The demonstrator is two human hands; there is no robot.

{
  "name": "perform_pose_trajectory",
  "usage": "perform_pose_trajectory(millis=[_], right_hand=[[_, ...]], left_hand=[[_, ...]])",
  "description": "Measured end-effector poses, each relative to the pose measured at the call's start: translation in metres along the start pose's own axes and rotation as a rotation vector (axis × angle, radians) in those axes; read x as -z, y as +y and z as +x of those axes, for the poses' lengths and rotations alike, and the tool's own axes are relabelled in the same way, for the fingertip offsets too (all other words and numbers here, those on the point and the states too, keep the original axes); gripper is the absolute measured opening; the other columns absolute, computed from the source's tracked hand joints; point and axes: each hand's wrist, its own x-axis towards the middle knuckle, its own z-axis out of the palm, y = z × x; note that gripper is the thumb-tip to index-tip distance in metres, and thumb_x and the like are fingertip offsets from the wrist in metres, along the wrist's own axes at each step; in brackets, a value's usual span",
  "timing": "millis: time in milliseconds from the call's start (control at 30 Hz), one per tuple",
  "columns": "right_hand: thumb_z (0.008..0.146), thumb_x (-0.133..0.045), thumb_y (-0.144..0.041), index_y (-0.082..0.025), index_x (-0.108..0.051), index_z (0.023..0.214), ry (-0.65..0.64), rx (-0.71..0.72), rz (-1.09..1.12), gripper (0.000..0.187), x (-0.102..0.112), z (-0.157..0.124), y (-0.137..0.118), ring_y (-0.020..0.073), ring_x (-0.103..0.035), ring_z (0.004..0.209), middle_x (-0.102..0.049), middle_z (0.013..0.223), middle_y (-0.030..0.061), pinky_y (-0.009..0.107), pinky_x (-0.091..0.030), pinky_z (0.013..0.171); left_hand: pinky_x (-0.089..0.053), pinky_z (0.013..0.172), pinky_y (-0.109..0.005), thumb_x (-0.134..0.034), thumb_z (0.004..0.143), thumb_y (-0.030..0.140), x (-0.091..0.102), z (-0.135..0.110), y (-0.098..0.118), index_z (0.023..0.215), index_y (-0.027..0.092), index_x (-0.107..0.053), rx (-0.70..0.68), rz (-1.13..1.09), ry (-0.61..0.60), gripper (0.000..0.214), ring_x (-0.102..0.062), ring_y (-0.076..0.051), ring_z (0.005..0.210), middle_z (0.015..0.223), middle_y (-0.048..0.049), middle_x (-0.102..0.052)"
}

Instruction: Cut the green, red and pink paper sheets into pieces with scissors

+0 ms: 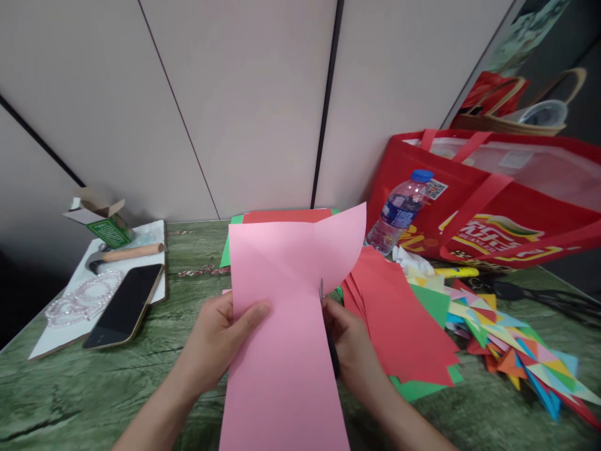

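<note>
A large sheet of pink paper (282, 351) stands upright in front of me. My left hand (220, 338) pinches its left edge, thumb on the near face and fingers behind. At the right edge my right hand (347, 338) is closed on scissors (322, 289); a short piece of blade and part of a dark handle show, the rest is behind the paper. A cut runs up the sheet's right side, and the strip beyond it curls up and to the right. Behind lie red sheets (282, 216) on green ones, partly hidden by the pink paper.
Right: red and green sheets (399, 313), folded coloured paper pieces (521, 351), a water bottle (397, 213), a red bag (498, 194) and a black cable (539, 294). Left: a white board (51, 338) bearing a small green box (110, 230), a wooden-handled tool (134, 252), beads (84, 297) and a phone (126, 307).
</note>
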Motion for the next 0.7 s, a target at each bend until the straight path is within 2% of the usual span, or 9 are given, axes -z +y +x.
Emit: perform_pose_trajectory(millis=[167,400,567,700], right_hand=[[0.056,-0.073,-0.014,-0.020,-0.064,0.081,0.014,0.002,0.019,0.027,0.0004,0.0010,0.0022,0.0166,-0.057,0.061,-0.065,0.068,-0.0013,0.029,-0.046,0.063],[0.055,-0.069,-0.011,-0.020,-0.065,0.078,0.029,-0.035,0.083,0.026,-0.0010,0.0004,0.0023,0.0168,-0.056,0.064,-0.064,0.068,-0.0016,0.027,-0.044,0.059],[0.058,-0.065,-0.016,-0.019,-0.064,0.069,0.067,-0.082,0.120,0.011,-0.0009,0.0008,0.0060,0.0152,-0.052,0.057,-0.061,0.061,-0.0018,0.026,-0.041,0.053],[0.061,-0.062,-0.022,-0.018,-0.065,0.072,0.066,-0.132,0.185,0.011,0.0004,0.0018,0.0078,0.0147,-0.051,0.056,-0.059,0.060,-0.0018,0.026,-0.040,0.053]], left_hand=[[-0.041,0.041,-0.022,-0.061,0.070,0.041,0.0000,-0.0007,0.0007,0.067,0.015,-0.060,0.019,0.000,0.002,0.027,-0.054,-0.014,0.048,0.060,-0.0023,-0.063],[-0.042,0.043,-0.022,-0.060,0.072,0.042,0.0008,-0.0006,0.0002,0.068,0.015,-0.060,-0.007,0.028,-0.017,0.027,-0.055,-0.014,0.050,0.062,-0.0027,-0.064],[-0.042,0.043,-0.022,-0.060,0.072,0.041,0.0010,-0.0005,0.0018,0.067,0.016,-0.060,-0.026,0.051,-0.011,0.026,-0.055,-0.013,0.049,0.060,-0.0016,-0.063],[-0.041,0.043,-0.021,-0.060,0.072,0.041,0.0008,-0.0006,0.0015,0.066,0.016,-0.060,-0.024,0.037,-0.002,0.026,-0.054,-0.012,0.048,0.060,-0.0011,-0.063]])
